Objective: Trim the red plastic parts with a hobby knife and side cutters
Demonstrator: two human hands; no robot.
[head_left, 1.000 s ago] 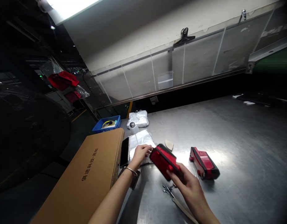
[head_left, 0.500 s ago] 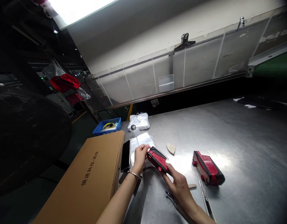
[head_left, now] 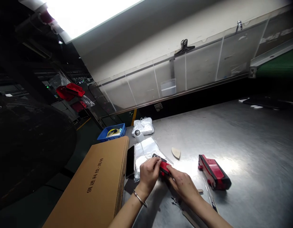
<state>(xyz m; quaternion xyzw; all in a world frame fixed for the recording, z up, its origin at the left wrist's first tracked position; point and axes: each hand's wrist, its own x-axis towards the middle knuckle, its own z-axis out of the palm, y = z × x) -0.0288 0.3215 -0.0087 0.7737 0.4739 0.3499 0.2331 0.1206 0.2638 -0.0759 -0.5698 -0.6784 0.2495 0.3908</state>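
A red-and-black plastic housing (head_left: 164, 166) is held up over the metal table, partly covered by my fingers. My right hand (head_left: 184, 186) grips its near end between thumb and fingers. Closed in a pinch, my left hand (head_left: 149, 174) lies over the housing's left side; what its fingertips hold is hidden. Beneath and beyond the hands are clear plastic bags (head_left: 146, 148). To the right, a second red-and-black housing (head_left: 215, 172) rests on the table. Below my right hand are pliers (head_left: 177, 202), partly hidden by my forearm.
A cardboard stack (head_left: 96, 177) stands at the left, with a dark phone-like slab (head_left: 130, 161) beside it. Behind are a blue bin (head_left: 112, 132), a pump bottle (head_left: 139, 136) and a wrapped bundle (head_left: 143, 126). A beige pointed piece (head_left: 176, 153) and a slim knife-like tool (head_left: 210, 196) lie on the table.
My left hand has moved from the housing's far corner down and right, over its upper side. The housing has tilted and shows less. The view has shifted slightly.
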